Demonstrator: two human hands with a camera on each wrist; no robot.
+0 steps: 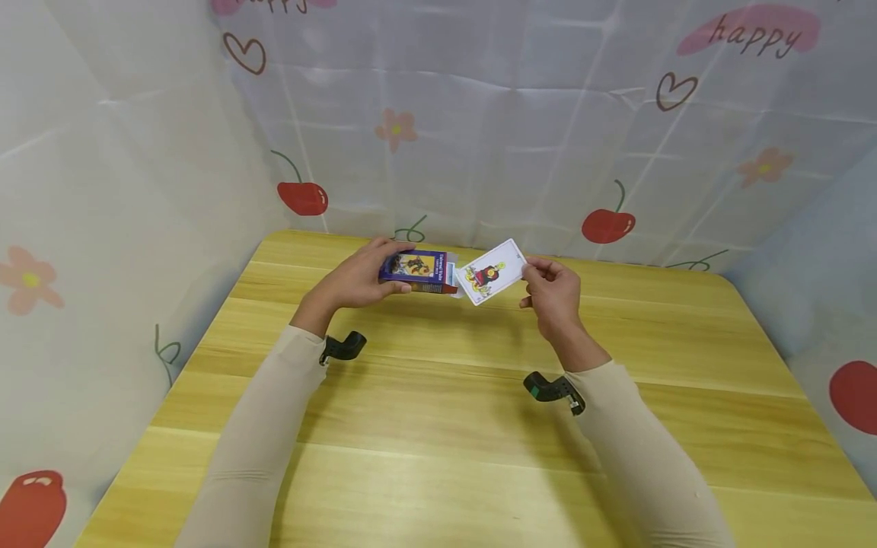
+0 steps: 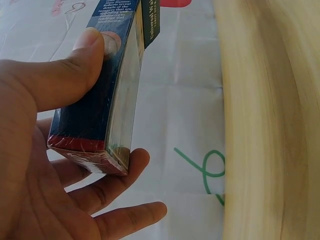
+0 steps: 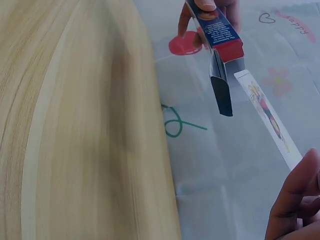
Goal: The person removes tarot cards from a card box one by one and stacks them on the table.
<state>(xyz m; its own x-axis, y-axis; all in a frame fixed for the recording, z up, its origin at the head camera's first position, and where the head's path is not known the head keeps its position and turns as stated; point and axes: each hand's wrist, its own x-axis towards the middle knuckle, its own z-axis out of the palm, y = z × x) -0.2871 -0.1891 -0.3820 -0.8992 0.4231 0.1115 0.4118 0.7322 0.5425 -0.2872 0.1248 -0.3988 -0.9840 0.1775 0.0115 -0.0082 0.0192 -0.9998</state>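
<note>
My left hand (image 1: 365, 275) grips a blue tarot card box (image 1: 416, 266) by its closed end, thumb along one narrow side. The box lies level above the far part of the table, its open end facing right; a dark end flap (image 3: 221, 92) sticks out there in the right wrist view. With thumb and fingers my right hand (image 1: 553, 293) pinches one corner end of a white illustrated card (image 1: 491, 272). The card is tilted, and its lower left end overlaps the box's mouth in the head view. In the right wrist view the card (image 3: 267, 117) appears nearly edge-on beside the opening.
Below is a wooden table (image 1: 438, 426) with rounded far corners. White sheeting (image 1: 479, 152) printed with cherries, flowers and hearts hangs behind it and at both sides. A black wrist camera mount (image 1: 345, 346) juts from the left sleeve, another mount (image 1: 548, 387) from the right.
</note>
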